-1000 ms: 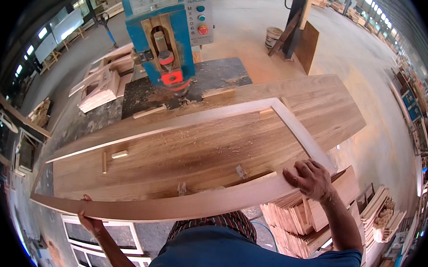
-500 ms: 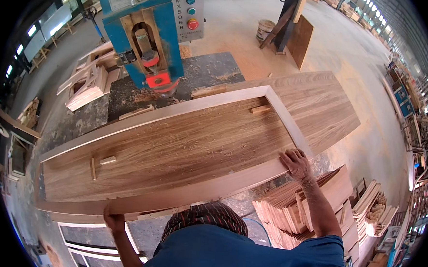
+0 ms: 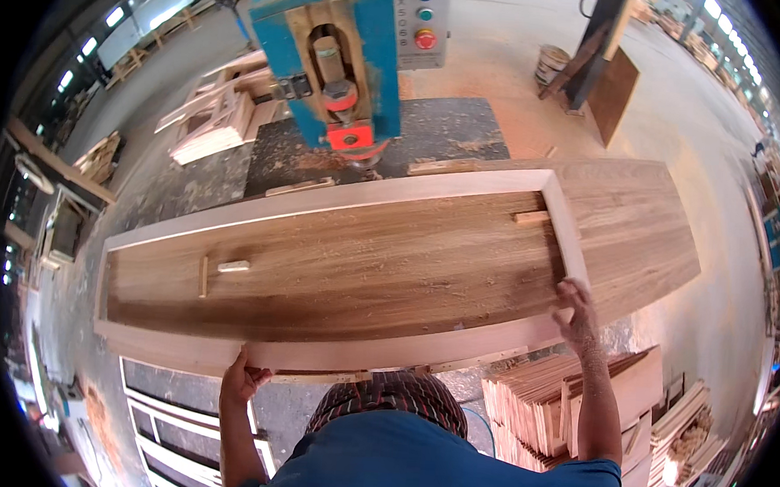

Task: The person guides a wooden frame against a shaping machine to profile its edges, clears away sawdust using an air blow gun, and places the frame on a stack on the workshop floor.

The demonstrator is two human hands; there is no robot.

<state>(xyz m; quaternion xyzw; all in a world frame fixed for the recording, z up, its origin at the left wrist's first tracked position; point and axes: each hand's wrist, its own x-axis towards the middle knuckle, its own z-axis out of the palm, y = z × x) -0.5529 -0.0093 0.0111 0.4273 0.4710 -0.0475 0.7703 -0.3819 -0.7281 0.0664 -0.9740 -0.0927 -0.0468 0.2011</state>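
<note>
A long, pale wooden frame [image 3: 384, 353] lies on a wide brown wood panel [image 3: 639, 199], its four rails enclosing part of that panel. At the frame's near rail, left of the middle, my left hand [image 3: 243, 380] grips the outer edge, with one finger reaching up over it and the others partly curled below. My right hand [image 3: 577, 317] is at the near right corner of the frame, its fingers spread apart and touching the rail there. Inside the frame lie a thin wood strip [image 3: 203, 276], a small pale block [image 3: 233, 266] and another wood piece [image 3: 532, 216], among scattered shavings.
Beyond the frame stands a blue machine [image 3: 364, 66] with a red-guarded cutter head [image 3: 351, 138] above a dark table [image 3: 467, 128]. Stacked boards [image 3: 523, 400] are at near right, slatted white frames [image 3: 177, 440] at near left. A bucket [image 3: 552, 64] stands by a post.
My view has turned, so the scene sits farther right. The frame's left end has swung away from me. My right hand's fingers have loosened and spread at the corner.
</note>
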